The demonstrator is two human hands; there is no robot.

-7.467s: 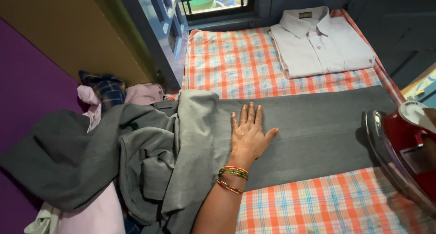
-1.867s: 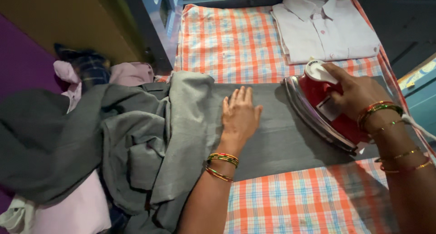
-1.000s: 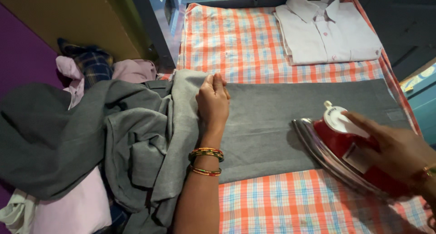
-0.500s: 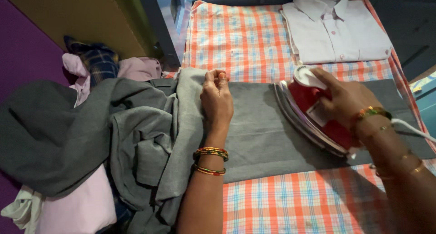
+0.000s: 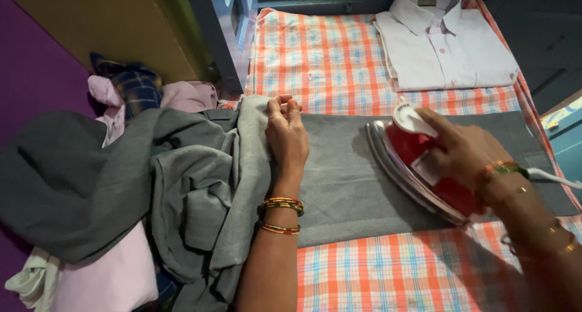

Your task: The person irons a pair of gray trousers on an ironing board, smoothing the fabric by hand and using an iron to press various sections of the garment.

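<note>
The right hand (image 5: 464, 151) is wrapped around the handle of a red iron (image 5: 418, 163), its grip closed firmly on it, fingers curled over the top and the wrist bent inward from the lower right corner. The iron is tipped onto its edge, so that its shiny soleplate faces left, and it rests on the grey cloth (image 5: 345, 179) that lies flat across the desk (image 5: 321, 63). A white cord (image 5: 548, 177) runs from the iron's rear toward the right edge. Bangles circle the right wrist.

The left hand (image 5: 286, 136) reaches forward from the bottom of the view, forearm straight and nearly upright in the frame, palm down. Its fingers are bunched together at the far edge of the grey cloth, where the flat part meets the heaped folds; the grip is drawn in on that edge, pinching the fabric. Coloured bangles (image 5: 280, 214) sit on the left wrist.

The heaped grey garment spills off the left side of the desk onto a pile of pink clothes (image 5: 109, 275). A folded white shirt (image 5: 445, 42) lies at the far right of the orange checked cover, well apart from the iron.
</note>
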